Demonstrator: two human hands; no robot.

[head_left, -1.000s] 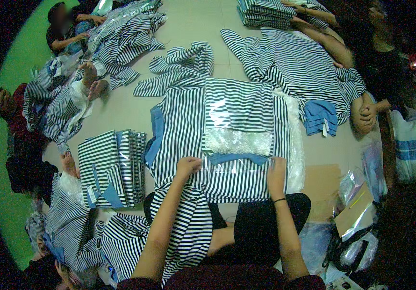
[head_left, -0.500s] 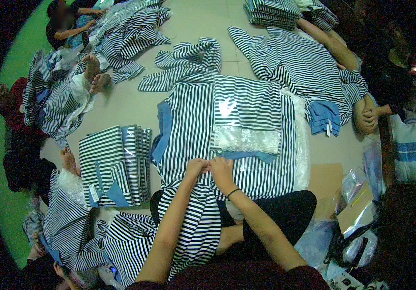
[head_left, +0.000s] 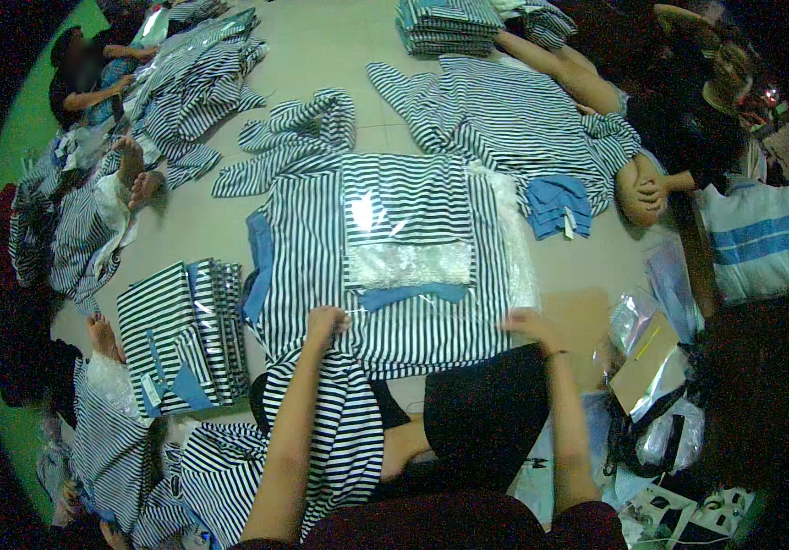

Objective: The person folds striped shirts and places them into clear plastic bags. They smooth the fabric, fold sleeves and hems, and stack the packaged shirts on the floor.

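Note:
In front of me lies a folded black-and-white striped garment (head_left: pixel 408 197) with a lacy white band (head_left: pixel 413 265) and blue cloth at its lower edge, under shiny clear plastic (head_left: pixel 378 217). It rests on a larger spread striped garment (head_left: pixel 303 220). My left hand (head_left: pixel 327 323) is closed with curled fingers below its lower left corner; what it pinches is too small to make out. Off to the right, at the spread garment's lower right edge, my right hand (head_left: pixel 532 324) is smeared by motion, so its grip is unclear. Striped cloth (head_left: pixel 330 412) drapes over my left leg.
A stack of folded striped garments (head_left: pixel 165 339) stands at left, another stack (head_left: pixel 445 26) at the far side. Loose striped garments (head_left: pixel 541 101) lie around. Cardboard (head_left: pixel 578 321) and plastic bags (head_left: pixel 674 435) are at right. Other people sit nearby, one person's hand (head_left: pixel 653 192) at right.
My hands were together at the folded garment's lower edge; now they are wide apart, the right one moved far to the right. The whole view has shifted, with things standing further left.

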